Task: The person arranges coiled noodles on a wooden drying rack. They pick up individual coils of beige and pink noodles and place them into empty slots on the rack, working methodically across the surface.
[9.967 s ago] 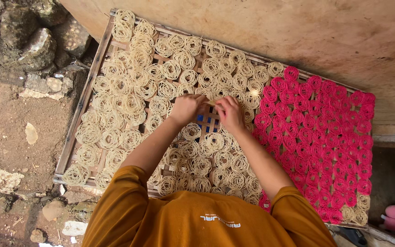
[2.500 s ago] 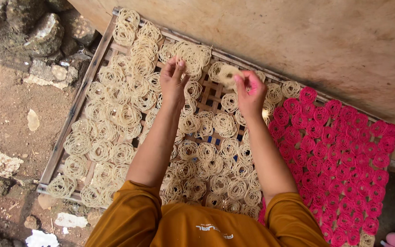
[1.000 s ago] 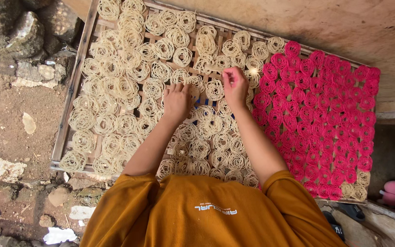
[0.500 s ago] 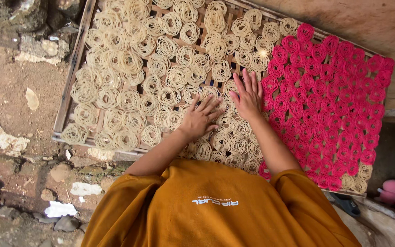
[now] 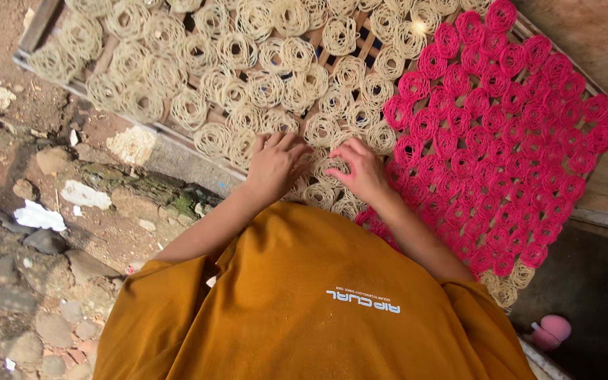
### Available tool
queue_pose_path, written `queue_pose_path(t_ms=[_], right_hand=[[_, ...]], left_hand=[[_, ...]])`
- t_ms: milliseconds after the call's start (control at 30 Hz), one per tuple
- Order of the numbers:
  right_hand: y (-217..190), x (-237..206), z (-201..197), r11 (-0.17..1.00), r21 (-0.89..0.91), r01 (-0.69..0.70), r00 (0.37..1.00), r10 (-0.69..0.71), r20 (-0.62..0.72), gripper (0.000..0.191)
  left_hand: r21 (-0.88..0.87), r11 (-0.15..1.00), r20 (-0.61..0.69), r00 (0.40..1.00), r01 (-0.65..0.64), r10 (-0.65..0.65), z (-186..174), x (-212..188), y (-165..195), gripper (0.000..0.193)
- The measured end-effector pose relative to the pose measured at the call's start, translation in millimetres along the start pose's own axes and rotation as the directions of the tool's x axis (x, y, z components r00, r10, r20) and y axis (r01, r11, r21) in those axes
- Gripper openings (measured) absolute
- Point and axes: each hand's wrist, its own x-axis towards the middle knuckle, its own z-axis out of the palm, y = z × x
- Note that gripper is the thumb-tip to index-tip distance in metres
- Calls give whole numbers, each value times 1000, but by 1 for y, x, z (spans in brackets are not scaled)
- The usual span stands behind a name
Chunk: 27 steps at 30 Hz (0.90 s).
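Hands have come down to the near edge of the drying rack (image 5: 36, 49), close to your body. A moment ago they were up in the middle of it. Your left hand (image 5: 276, 165) lies flat and loose on the pale noodle rings (image 5: 248, 77), holding none. Your right hand (image 5: 360, 169) curls its fingers (image 5: 336, 156) over one ring at 6 o'clock. The pink rings (image 5: 508, 134) sit at 3 o'clock, untouched. You now tidy the near row.
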Motion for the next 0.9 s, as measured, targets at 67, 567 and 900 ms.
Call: queue_pose_path(t_ms=[67, 567, 900], right_hand=[[-3, -17, 1, 969, -58, 240, 965, -245, -95, 40], [-22, -51, 45, 904, -140, 403, 908, -414, -58, 9], [-28, -46, 57, 954, -151, 259, 963, -267, -35, 12]], left_hand=[[-30, 998, 43, 998, 46, -44, 2, -26, 12, 41], [-153, 933, -143, 942, -325, 304, 19, -64, -30, 32], [356, 881, -150, 911, -312, 384, 8, -69, -17, 22]])
